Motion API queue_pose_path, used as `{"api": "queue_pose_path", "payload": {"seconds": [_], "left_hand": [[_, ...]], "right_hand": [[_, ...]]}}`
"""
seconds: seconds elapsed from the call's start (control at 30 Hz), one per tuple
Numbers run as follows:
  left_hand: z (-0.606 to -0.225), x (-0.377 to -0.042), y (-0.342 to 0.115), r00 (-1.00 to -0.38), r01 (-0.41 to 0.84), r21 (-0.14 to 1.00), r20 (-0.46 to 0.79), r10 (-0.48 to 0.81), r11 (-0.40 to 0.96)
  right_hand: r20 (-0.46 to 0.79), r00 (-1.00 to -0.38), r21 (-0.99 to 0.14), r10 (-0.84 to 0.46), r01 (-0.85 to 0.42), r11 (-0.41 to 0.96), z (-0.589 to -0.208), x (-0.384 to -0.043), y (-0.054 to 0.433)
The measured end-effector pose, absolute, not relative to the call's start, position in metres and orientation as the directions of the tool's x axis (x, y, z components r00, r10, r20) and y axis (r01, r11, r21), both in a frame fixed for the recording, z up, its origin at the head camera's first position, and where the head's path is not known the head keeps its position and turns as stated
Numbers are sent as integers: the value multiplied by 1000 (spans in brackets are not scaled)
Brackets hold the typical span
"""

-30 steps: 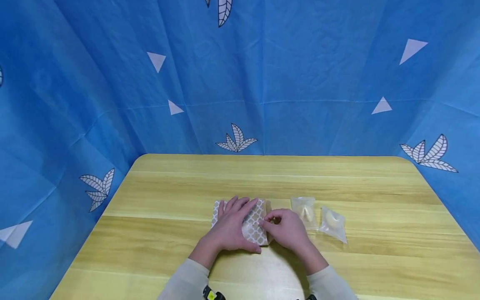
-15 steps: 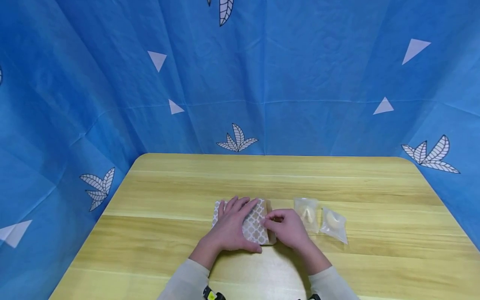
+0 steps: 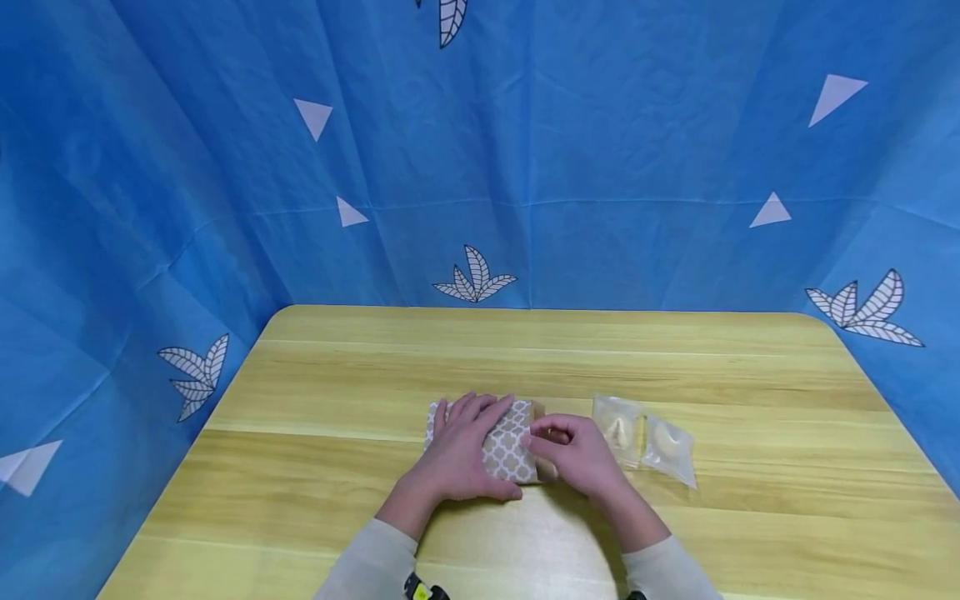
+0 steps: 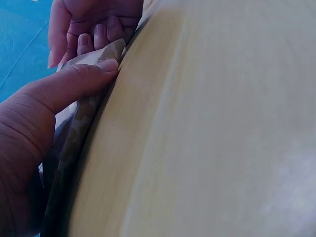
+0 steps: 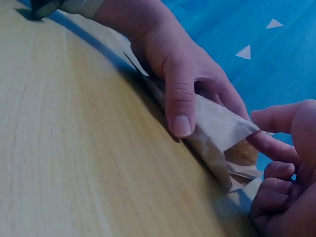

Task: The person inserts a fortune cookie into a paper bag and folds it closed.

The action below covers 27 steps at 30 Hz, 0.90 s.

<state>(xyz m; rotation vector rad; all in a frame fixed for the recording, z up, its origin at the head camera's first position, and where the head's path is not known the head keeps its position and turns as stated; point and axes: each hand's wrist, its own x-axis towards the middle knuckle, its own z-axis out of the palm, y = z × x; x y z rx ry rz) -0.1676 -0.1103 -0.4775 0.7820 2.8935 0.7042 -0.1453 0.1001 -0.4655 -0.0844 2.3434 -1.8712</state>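
A flat paper bag [image 3: 507, 450] with a beige and white lattice print lies on the table, its mouth toward the right. My left hand [image 3: 465, 454] rests on it with fingers spread, the thumb along the near edge. At the mouth, my right hand [image 3: 573, 450] pinches the upper edge between thumb and forefinger. In the right wrist view the bag [image 5: 210, 121] gapes there, showing plain brown paper inside; the other right-hand fingers [image 5: 276, 187] are curled. The left thumb [image 4: 79, 81] presses the bag's side in the left wrist view.
Just right of my right hand lie two clear plastic packets, a left packet [image 3: 619, 429] and a right packet [image 3: 669, 448], each holding a small pale item. The wooden table [image 3: 337, 375] ends at a blue patterned curtain [image 3: 600, 167].
My right hand has shifted slightly right with the bag's edge, and the mouth gapes a little more. The left packet has slid right, closer to the other. My left hand stays in place.
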Motion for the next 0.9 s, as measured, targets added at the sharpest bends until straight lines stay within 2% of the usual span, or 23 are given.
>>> {"api": "queue_pose_path", "payload": {"seconds": [0.47,0.67,0.77,0.9], "left_hand": [[-474,-168,-114,-871,471,485,121,476,737],[-473,-169,-114,-873,471,494,138,469,731],[-473,-169,-115,-871,474,489,140,470,732],[-472,-168,-114,-869,478,483,137,476,734]], "right_hand": [[-99,-992,-923,-73,64,380,-461,-138,107],[-108,-992,-911,-62,74,405,-461,-138,108],[-106,-991,-916,-86,64,396,-458,-137,108],[-43,-988,-921,-148,-18,390,-451,-135,113]]}}
